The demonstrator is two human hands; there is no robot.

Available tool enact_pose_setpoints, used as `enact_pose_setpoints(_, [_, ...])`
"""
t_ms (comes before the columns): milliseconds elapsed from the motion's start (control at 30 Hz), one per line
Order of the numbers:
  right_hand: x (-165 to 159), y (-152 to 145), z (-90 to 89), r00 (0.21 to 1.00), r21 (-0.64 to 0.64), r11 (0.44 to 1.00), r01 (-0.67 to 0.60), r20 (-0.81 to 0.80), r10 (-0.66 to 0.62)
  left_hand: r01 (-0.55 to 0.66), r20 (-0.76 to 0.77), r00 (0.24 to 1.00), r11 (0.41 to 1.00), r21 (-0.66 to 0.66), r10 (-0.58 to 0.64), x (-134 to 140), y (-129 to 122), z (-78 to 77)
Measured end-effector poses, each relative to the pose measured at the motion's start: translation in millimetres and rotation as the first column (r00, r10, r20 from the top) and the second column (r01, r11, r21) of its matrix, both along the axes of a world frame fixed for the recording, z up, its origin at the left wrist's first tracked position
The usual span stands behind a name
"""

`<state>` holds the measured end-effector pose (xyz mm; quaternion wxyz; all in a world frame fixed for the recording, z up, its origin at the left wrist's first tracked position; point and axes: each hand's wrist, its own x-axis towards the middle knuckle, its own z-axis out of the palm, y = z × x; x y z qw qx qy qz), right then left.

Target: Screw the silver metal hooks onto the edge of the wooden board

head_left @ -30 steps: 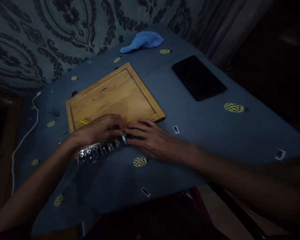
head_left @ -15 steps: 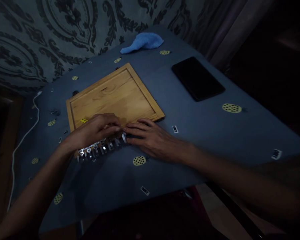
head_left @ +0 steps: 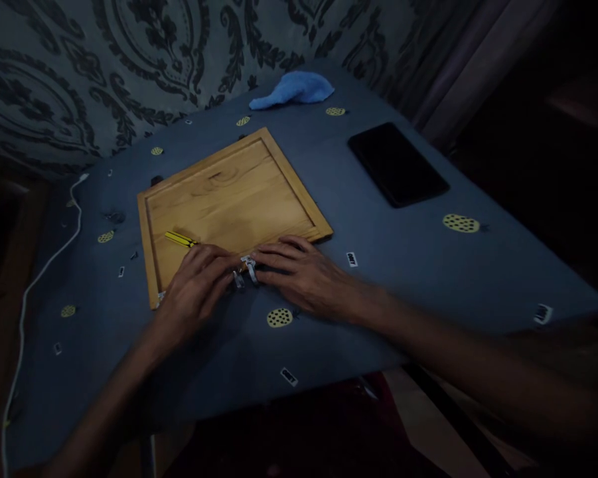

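Observation:
A framed wooden board (head_left: pixel 229 192) lies tilted across the table in front of me. Several silvery metal hooks (head_left: pixel 251 271) line its near edge, most of them covered by my fingers. My left hand (head_left: pixel 199 282) bends over this edge with its fingers together, closed on the hooks. On the right, my right hand (head_left: pixel 303 275) rests with fingers stretched out, their tips touching the board's edge beside the last hook. A yellow screwdriver (head_left: pixel 180 239) with black stripes lies on the board just beyond my left hand; its far end is hidden.
A black tablet (head_left: pixel 398 164) lies to the right of the board. At the back is a crumpled blue cloth (head_left: pixel 295 89). A white cable (head_left: pixel 52 255) runs down the table's left side. Small dark pieces (head_left: pixel 133 255) lie left of the board. A patterned wall borders the table behind.
My left hand has moved down and slightly right, now covering most of the hooks and uncovering more of the yellow screwdriver. My right hand stays nearly in place. The view has shifted slightly.

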<state>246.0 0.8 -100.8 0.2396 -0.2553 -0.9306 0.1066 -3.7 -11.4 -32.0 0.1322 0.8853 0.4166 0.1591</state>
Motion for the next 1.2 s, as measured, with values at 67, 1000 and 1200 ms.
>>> enact_pose_setpoints(67, [-0.7, -0.2, -0.4, 1.000, 0.008, 1.000, 0.001, 0.003, -0.001, -0.013, 0.030, 0.999, 1.000, -0.010, 0.013, 2.1, -3.4, -0.5])
enact_pose_setpoints(1000, [-2.8, -0.7, 0.4, 1.000, -0.027, 1.000, 0.010, 0.003, -0.010, -0.181, 0.140, 0.966, 0.958, -0.222, 0.215, 11.9, -12.5, -14.2])
enact_pose_setpoints(1200, [-1.5, 0.2, -3.5, 1.000, 0.006, 1.000, 0.001, -0.015, -0.001, -0.245, 0.105, 0.961, 0.965, -0.098, 0.255, -1.5, -2.1, 0.0])
